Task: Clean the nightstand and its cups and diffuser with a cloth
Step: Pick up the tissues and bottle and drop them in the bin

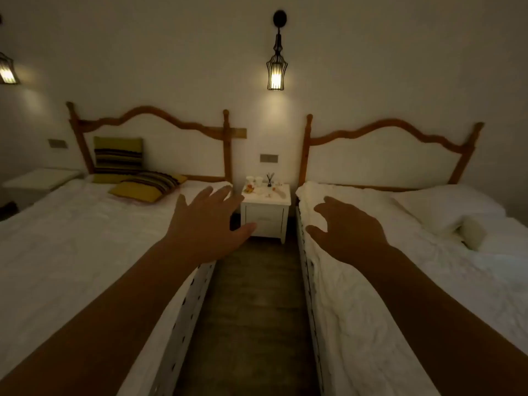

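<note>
Nightstand [265,212], white, at 12 o'clock between two beds, well beyond both hands; cups [254,180] and diffuser [269,179] on its top; left hand [204,221] nearer, fingers spread, empty; right hand [350,228] loosely spread, empty; no cloth visible.

Single head view, wide-angle, from where I stand in the aisle between two beds, facing the headboard wall, tilted slightly down. Nightstand [265,208] sits far off, dead centre. Both forearms reach into frame from the bottom corners. No second view.
</note>
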{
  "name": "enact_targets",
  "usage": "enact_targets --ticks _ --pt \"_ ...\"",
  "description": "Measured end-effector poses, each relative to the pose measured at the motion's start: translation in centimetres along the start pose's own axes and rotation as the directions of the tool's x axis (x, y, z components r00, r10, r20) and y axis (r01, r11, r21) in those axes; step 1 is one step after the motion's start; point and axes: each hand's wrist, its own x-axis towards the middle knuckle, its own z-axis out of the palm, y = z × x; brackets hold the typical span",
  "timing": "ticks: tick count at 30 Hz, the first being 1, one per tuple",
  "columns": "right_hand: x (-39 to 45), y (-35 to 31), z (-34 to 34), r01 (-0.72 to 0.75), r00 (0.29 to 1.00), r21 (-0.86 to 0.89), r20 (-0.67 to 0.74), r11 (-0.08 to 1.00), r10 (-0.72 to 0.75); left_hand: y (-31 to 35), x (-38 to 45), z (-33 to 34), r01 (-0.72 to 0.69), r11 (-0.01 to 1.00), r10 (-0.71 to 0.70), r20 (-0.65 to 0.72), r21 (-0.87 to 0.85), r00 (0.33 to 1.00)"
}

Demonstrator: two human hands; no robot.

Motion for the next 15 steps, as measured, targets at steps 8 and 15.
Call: enact_targets --ticks 8,15 --pt "10.9 -1.2 7.3 -0.073 0.974 0.028 0.216 0.997 0.066 -5.5 10.1 8.3 0.016 1.000 -0.012 0.156 -0.023 0.988" --pt "22.0 -1.9 13.1 -0.149 0.940 0.048 0.318 0.988 0.126 -11.0 21.0 13.3 0.015 0.999 -0.006 0.237 -0.037 0.972"
